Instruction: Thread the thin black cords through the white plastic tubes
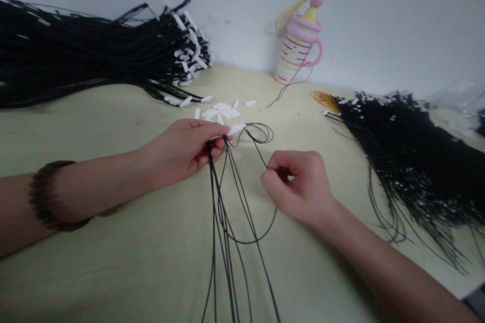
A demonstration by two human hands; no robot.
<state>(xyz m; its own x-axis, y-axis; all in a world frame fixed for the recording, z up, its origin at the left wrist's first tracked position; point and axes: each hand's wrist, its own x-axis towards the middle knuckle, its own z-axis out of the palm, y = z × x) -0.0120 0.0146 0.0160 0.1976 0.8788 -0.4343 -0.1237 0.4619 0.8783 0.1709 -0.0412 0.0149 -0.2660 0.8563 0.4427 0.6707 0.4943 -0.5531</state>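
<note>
My left hand (189, 149) pinches a white connector and several thin black wires (227, 222), which hang down toward the near edge of the picture. Another white piece (237, 129) sticks out past the fingertips, beside a small loop of black wire (263, 132). To the right, my right hand (297, 181) is closed, thumb against fingers, on a black wire that runs from the white piece and curves down below the hand. Just behind my left hand lies a small pile of white connectors (223, 111).
A thick bundle of black wires (94, 55) with white ends lies back left. A pink and white bottle-shaped figure (297, 50) stands by the wall (235, 20). Another black bundle (424, 156) and clear plastic (458, 103) are on the right of the table (132, 272).
</note>
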